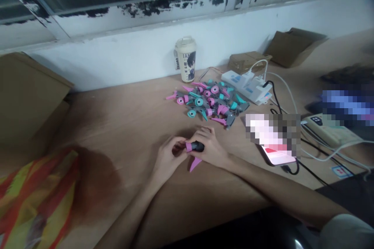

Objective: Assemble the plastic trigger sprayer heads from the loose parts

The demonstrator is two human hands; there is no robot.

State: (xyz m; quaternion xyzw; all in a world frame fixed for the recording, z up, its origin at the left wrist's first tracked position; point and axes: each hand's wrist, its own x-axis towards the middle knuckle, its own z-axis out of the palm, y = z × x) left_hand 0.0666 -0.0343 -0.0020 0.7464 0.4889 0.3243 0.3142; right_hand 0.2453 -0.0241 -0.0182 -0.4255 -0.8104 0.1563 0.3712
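Observation:
Just above the table, my right hand (212, 147) is closed around a trigger spray head (194, 147) with a dark grey body, a pink collar and a pink lever pointing down. At its pink end, my left hand (173, 155) has thumb and fingers curled together, pinching the collar. Parts of the spray head are hidden by my fingers. Beyond my hands lies a loose pile of similar spray heads (210, 102), grey with pink or teal parts.
Behind the pile stand a cream coffee cup (187, 62) and a white power strip (248, 87) with cables. To the right lies a lit phone (279, 157), partly blurred out. Cardboard boxes (26, 97) sit at left and back right. A red-yellow bag (37, 202) is at front left.

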